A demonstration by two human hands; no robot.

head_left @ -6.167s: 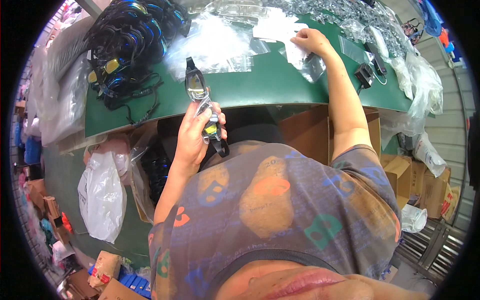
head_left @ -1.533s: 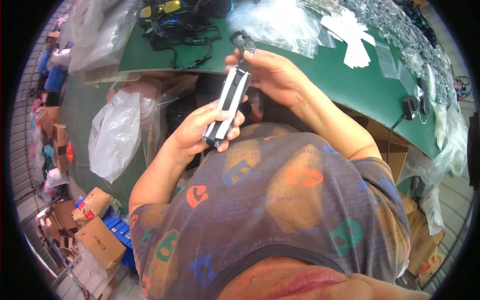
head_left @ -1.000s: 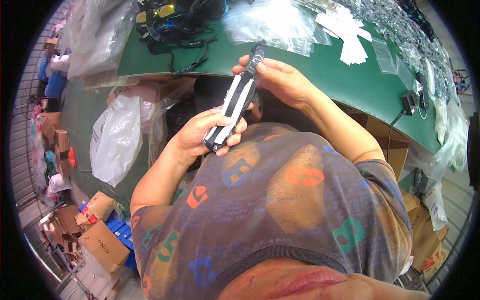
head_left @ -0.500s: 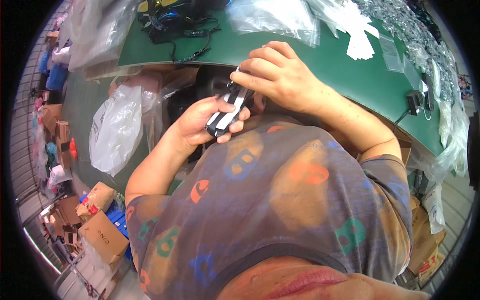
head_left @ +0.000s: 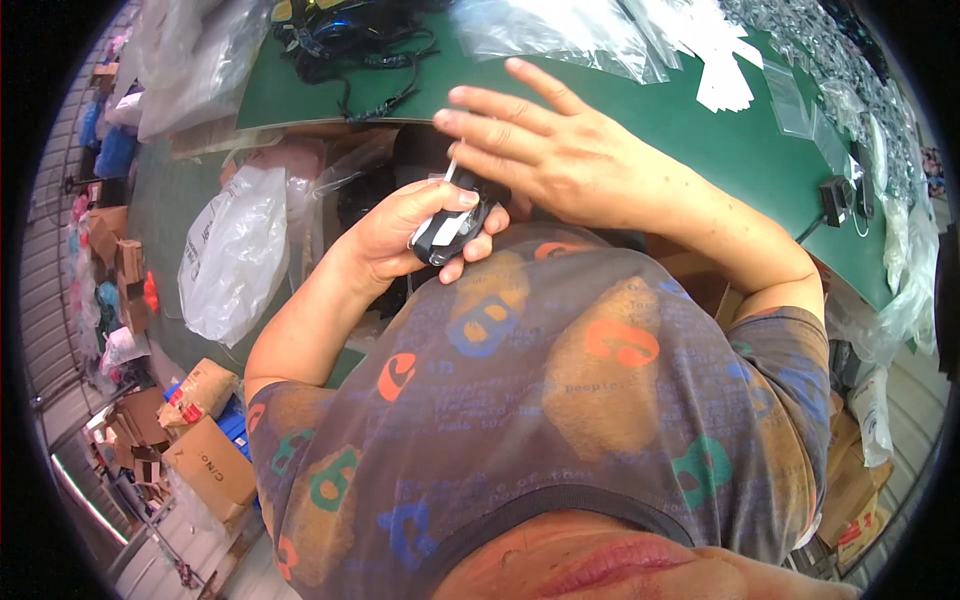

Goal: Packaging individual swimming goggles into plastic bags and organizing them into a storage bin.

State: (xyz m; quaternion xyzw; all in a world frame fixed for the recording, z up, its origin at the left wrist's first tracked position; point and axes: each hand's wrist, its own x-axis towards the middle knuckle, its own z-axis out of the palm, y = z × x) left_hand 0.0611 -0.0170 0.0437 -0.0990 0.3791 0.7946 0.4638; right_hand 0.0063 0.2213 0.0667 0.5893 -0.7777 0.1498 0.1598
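Note:
My left hand (head_left: 392,228) is closed round a small, dark, glossy bundle with white strips (head_left: 450,236), just in front of my shirt. The thumb presses on its upper side and the fingers curl beneath. Its exact kind cannot be made out. From the far end of the bundle a thin white strip sticks up toward the other hand. Over that end my right hand (head_left: 565,155) is held with fingers stretched and spread; its thumb is hidden.
On the green table (head_left: 680,150) lie dark goggles with a strap (head_left: 350,40), clear plastic bags (head_left: 560,30) and white paper tags (head_left: 722,75). A white plastic bag (head_left: 235,260) hangs at left. Cardboard boxes (head_left: 212,470) stand at lower left. A black plug-like block (head_left: 835,202) sits far right.
My right hand has opened from curled, pinching fingers at the bundle's far end to spread fingers, shifting slightly left. My left hand keeps its hold; less of the white strips shows.

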